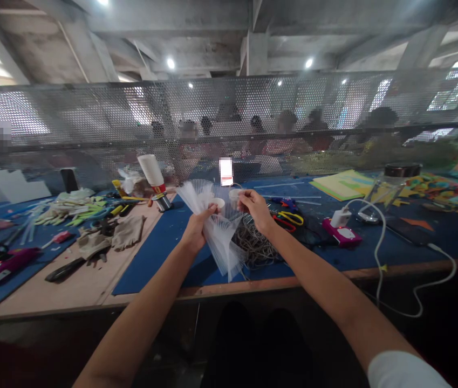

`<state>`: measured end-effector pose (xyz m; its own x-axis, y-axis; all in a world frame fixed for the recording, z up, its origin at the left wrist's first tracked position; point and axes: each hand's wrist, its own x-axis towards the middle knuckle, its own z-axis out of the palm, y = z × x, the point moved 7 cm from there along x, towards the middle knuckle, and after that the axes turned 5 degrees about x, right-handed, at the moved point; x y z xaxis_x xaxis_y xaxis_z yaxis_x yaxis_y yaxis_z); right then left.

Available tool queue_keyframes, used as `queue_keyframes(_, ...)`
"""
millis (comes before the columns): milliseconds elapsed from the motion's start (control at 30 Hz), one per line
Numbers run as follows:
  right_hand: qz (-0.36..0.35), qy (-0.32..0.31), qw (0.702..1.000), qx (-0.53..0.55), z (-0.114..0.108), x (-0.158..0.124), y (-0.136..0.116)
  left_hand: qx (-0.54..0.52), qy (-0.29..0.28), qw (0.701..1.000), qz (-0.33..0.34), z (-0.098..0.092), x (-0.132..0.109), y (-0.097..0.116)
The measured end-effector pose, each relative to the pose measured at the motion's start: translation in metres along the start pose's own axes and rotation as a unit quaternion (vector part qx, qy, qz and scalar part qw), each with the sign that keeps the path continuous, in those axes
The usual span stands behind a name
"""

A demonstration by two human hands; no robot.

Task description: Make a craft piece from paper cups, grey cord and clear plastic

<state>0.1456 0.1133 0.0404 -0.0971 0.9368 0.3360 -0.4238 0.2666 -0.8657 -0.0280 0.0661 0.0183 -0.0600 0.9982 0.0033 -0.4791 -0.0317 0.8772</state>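
Observation:
Over the blue mat (151, 248), my left hand (197, 227) is closed around a translucent white pleated sheet (223, 242), which fans out above and below the fingers. A small white round cup-like piece (218, 205) shows at the left fingertips. Just to the right, my right hand (256, 209) pinches a second round whitish piece (234, 198) between thumb and fingers, close to the pleats. Beneath the right wrist lies a tangled heap of grey cord (257, 242), partly covered by the sheet.
Left of me are work gloves (127, 233), a black-handled tool (65, 269) and a stack of paper cups (151, 171). On the right are a magenta power strip (342, 233), white cable (382, 237), clear jar (384, 191) and coloured paper (346, 185). A perforated screen (111, 116) stands behind.

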Motion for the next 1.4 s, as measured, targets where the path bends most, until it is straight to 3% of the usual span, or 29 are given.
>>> queue_keyframes(533,0.092,-0.163,0.978,-0.093,0.027,-0.016,0.03,-0.009,0.004,1.0,-0.018,-0.001,0.002,-0.003)
queue_keyframes(1000,0.087,-0.106,0.981,-0.134,0.015,-0.009,0.021,-0.052,0.029,0.998,-0.032,-0.006,0.006,-0.004)
queue_keyframes(1400,0.176,-0.089,0.967,-0.164,0.009,-0.009,0.034,-0.058,0.047,0.997,-0.003,-0.015,0.011,-0.005)
